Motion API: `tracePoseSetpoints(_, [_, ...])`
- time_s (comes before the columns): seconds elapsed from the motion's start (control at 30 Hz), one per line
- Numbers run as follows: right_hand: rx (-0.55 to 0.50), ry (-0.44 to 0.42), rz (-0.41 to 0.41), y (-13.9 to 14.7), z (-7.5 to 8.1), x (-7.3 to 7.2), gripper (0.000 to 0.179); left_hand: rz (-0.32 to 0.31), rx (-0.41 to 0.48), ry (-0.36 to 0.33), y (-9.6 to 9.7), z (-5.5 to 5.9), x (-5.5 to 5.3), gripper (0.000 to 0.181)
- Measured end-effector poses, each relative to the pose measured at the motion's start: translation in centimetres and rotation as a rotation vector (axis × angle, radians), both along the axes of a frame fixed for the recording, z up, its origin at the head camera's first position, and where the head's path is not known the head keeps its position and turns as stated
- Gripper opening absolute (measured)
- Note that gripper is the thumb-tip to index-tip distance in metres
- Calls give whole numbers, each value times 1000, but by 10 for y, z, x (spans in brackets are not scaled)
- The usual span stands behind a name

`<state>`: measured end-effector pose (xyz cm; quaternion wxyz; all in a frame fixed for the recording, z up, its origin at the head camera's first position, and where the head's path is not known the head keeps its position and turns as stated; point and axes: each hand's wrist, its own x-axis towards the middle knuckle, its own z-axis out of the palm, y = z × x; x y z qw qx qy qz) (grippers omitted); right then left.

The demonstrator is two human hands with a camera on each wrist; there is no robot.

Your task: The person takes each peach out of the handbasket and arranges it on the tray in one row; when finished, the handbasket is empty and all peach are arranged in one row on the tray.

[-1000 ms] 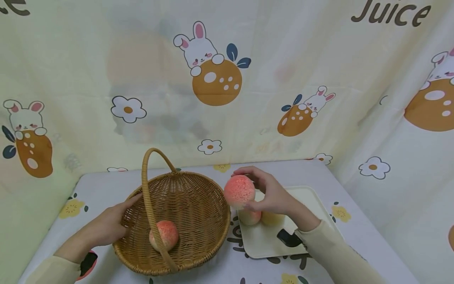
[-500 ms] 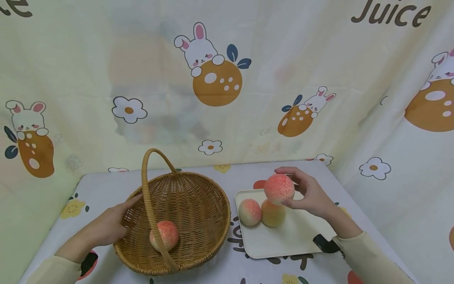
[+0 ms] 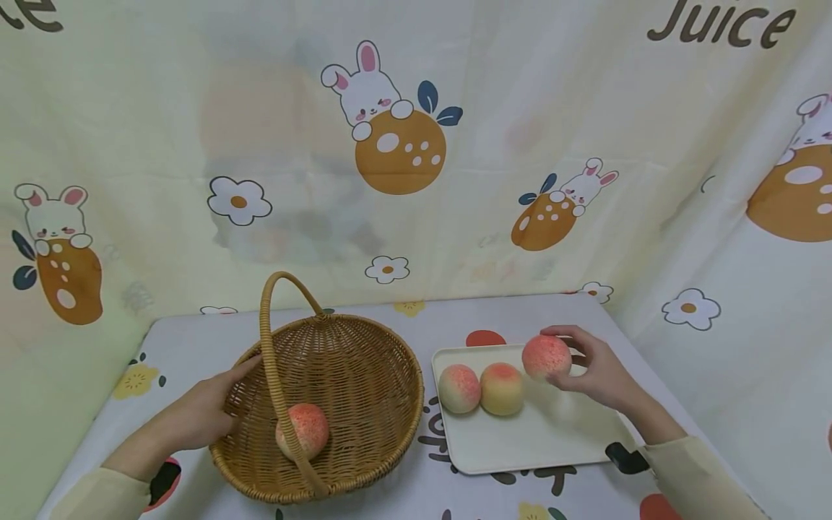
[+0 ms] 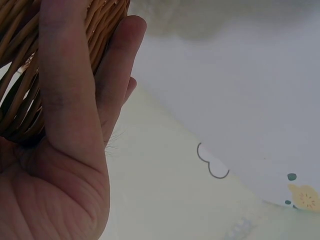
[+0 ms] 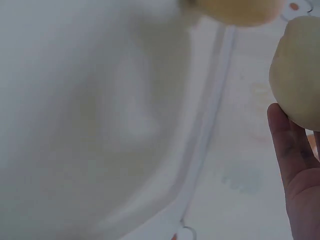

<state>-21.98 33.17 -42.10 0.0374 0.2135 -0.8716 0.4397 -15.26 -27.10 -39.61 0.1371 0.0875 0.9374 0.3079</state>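
Observation:
My right hand (image 3: 601,368) pinches a pink-red peach (image 3: 544,357) between thumb and fingers, over the back right part of a cream tray (image 3: 539,442). In the right wrist view, the pale side of this peach (image 5: 300,70) sits against the fingertips, past the tray's edge. Two more peaches, one pale pink (image 3: 460,388) and one yellowish (image 3: 503,390), lie side by side on the tray's left part. My left hand (image 3: 198,412) grips the left rim of a wicker basket (image 3: 364,375); in the left wrist view, fingers lie along its woven wall (image 4: 107,30). Inside is one peach (image 3: 310,431).
The basket's tall arched handle (image 3: 268,325) rises on its left side, crossing in front of the peach inside. A patterned cloth (image 3: 370,498) covers the table. Behind it hangs a printed curtain (image 3: 292,144) with another side on the right.
My right hand has carried its peach rightward from beside the basket's rim to over the tray, lowering it lately. The two tray peaches came fully into sight. My left hand stays on the basket.

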Motion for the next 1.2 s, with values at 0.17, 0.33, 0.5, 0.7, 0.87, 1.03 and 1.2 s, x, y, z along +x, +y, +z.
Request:
tracePoseSetpoints(0.17, [101, -85, -53, 13, -23, 0, 64, -1, 1, -1, 0, -1, -1, 101])
tracePoseSetpoints(0.33, [171, -132, -26, 14, -35, 2, 65, 4, 4, -3, 0, -1, -1, 101])
tracePoseSetpoints(0.5, [172, -132, 17, 16, -32, 3, 68, 12, 4, -10, 0, -1, -1, 102])
tracePoseSetpoints(0.7, [179, -175, 69, 18, -31, 3, 71, 10, -5, 1, 0, -1, 0, 100])
tracePoseSetpoints(0.87, [162, -196, 79, 16, -32, 3, 74, 4, 1, 12, 0, -1, 0, 100])
tracePoseSetpoints(1.03, [161, -195, 85, 13, -31, 3, 74, 4, 23, -1, 0, -1, 0, 102])
tracePoseSetpoints(1.2, [177, -191, 103, 12, -29, 5, 76, -5, 3, 8, 0, -1, -1, 103])
